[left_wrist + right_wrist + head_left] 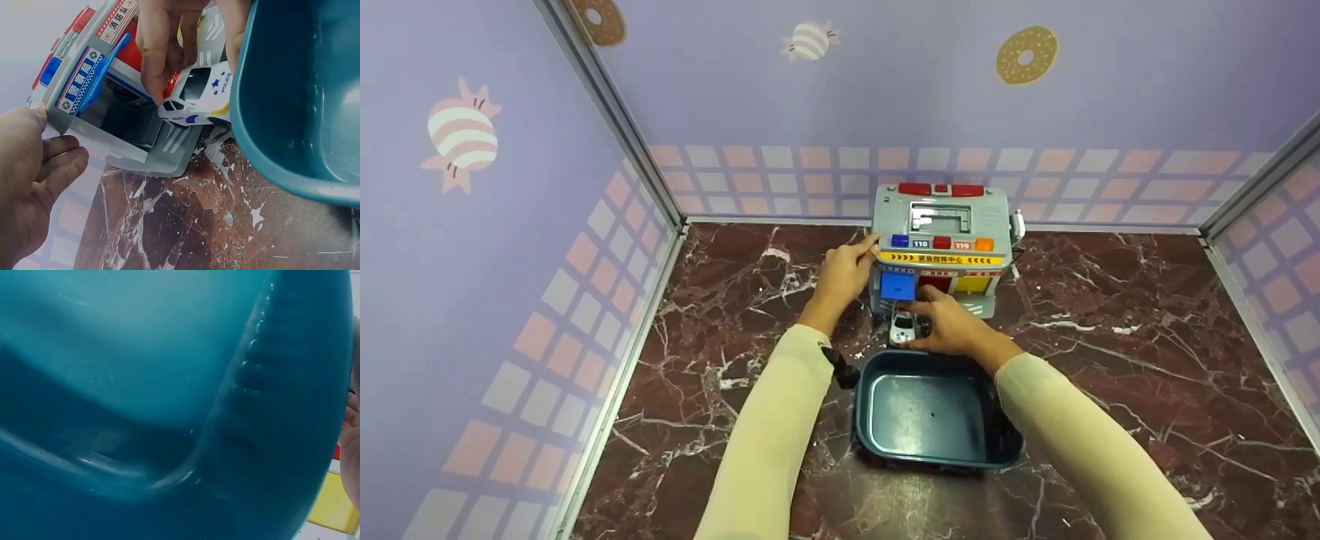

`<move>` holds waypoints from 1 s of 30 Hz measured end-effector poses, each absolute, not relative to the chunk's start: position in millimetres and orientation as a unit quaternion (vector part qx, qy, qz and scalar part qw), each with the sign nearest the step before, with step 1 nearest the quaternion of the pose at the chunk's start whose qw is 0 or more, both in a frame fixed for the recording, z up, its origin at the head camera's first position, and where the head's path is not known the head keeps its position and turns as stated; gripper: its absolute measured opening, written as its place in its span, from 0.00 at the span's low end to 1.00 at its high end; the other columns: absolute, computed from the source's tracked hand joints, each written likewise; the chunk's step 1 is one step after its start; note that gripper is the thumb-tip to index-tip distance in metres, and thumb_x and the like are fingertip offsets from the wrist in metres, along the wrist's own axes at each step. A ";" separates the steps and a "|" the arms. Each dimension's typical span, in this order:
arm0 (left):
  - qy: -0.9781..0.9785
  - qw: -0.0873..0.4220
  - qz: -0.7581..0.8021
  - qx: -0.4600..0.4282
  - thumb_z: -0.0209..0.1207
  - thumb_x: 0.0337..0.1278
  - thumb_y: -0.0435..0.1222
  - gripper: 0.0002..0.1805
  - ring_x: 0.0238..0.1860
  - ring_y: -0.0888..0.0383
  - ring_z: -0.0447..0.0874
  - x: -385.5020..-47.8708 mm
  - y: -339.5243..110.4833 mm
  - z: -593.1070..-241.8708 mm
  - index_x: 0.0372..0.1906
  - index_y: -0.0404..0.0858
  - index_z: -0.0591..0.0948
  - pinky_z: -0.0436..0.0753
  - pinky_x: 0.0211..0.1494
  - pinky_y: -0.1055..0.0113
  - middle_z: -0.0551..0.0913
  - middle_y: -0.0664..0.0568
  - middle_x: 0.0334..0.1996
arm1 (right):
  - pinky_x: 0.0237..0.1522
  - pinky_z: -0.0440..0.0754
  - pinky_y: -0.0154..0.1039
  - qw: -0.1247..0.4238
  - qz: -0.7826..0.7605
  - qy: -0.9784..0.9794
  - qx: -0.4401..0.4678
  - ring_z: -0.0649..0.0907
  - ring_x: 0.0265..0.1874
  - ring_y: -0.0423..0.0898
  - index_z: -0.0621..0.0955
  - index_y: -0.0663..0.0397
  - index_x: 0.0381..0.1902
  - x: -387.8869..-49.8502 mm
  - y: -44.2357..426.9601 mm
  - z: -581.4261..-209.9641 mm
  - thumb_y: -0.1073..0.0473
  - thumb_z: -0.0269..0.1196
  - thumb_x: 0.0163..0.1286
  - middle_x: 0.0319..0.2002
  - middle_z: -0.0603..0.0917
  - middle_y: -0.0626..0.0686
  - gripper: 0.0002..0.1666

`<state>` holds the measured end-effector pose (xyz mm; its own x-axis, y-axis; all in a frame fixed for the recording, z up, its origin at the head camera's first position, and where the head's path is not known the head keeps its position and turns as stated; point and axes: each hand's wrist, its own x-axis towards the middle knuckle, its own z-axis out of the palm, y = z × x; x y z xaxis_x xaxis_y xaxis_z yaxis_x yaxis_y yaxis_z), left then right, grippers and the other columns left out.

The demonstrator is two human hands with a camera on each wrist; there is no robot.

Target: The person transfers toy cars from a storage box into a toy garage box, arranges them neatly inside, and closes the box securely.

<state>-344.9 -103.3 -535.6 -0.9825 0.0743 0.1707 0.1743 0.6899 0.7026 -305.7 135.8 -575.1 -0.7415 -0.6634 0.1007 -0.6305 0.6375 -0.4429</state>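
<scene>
A toy police car [902, 328], white with blue stars and a red roof light, stands before the raised blue door [898, 286] of a grey toy emergency station [135, 152]. My right hand [955, 324] pinches the car from its sides, its nose pointing away from the doorway in the left wrist view. At the station's left front corner, my left hand [844, 274] touches the wall with thumb and fingertips, the other fingers loosely bent. Only a strip of the right hand [351, 461] shows in the right wrist view.
A dark teal tub [934, 457] sits just in front of the station, under my right wrist. Red [936, 283] and yellow [971, 285] doors stand beside the blue one. A patterned back wall [780, 180] rises close behind on the marbled surface [720, 315].
</scene>
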 end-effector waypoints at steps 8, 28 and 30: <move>-0.912 0.065 -0.399 -0.070 0.57 0.87 0.50 0.22 0.29 0.52 0.73 -344.0 -102.6 -537.5 0.76 0.55 0.82 0.84 0.49 0.50 0.93 0.36 0.48 | 0.72 0.81 0.65 0.041 -0.186 0.907 -0.377 0.81 0.70 0.70 0.84 0.52 0.74 -304.9 131.7 -576.6 0.48 0.84 0.64 0.77 0.73 0.70 0.42; -0.915 0.078 -0.389 -0.065 0.58 0.86 0.50 0.22 0.44 0.44 0.88 -343.6 -102.5 -539.8 0.75 0.55 0.84 0.87 0.59 0.43 0.89 0.42 0.64 | 0.70 0.82 0.65 -0.007 -0.101 0.908 -0.407 0.82 0.67 0.69 0.83 0.48 0.75 -305.3 125.6 -578.9 0.49 0.68 0.82 0.76 0.76 0.70 0.28; -0.915 0.081 -0.389 -0.065 0.58 0.86 0.50 0.22 0.45 0.43 0.89 -343.2 -102.4 -539.6 0.75 0.54 0.84 0.87 0.59 0.43 0.90 0.42 0.63 | 0.67 0.84 0.65 -0.019 -0.092 0.908 -0.408 0.83 0.64 0.67 0.84 0.47 0.73 -306.2 124.7 -579.6 0.50 0.67 0.83 0.73 0.79 0.68 0.25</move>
